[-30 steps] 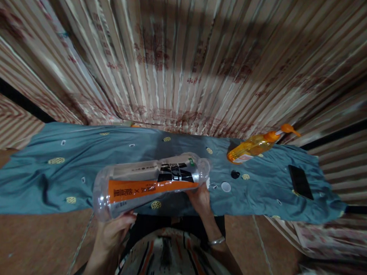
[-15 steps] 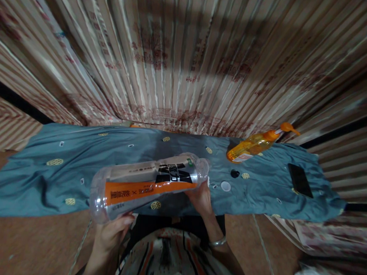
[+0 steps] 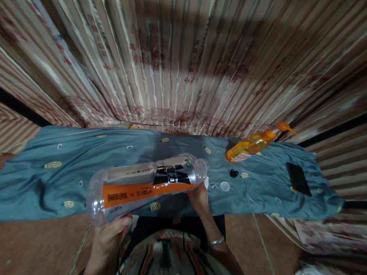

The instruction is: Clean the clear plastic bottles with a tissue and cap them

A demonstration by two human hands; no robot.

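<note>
A large clear plastic bottle (image 3: 147, 188) with a silver and orange label lies tilted across my two hands, its wide base to the left and its open neck to the right. My left hand (image 3: 114, 231) grips the base from below, thumb along the near side. At the neck end, my right hand (image 3: 199, 199) holds the bottle from underneath, most of its fingers hidden behind it. A small white scrap (image 3: 206, 182) shows beside the right fingers; what it is I cannot make out. Right of this hand, a white round disc (image 3: 224, 186) and a black cap (image 3: 234, 173) rest on the cloth.
A pump bottle of orange liquid (image 3: 246, 148) lies on its side toward the back right. Further right is a black phone (image 3: 299, 179). Teal patterned cloth (image 3: 79, 157) covers the narrow table, with striped curtains (image 3: 180, 72) hanging close behind it.
The bottle's base end has shifted very slightly left and down with my left hand. Both hands keep their hold, and the view has moved a little.
</note>
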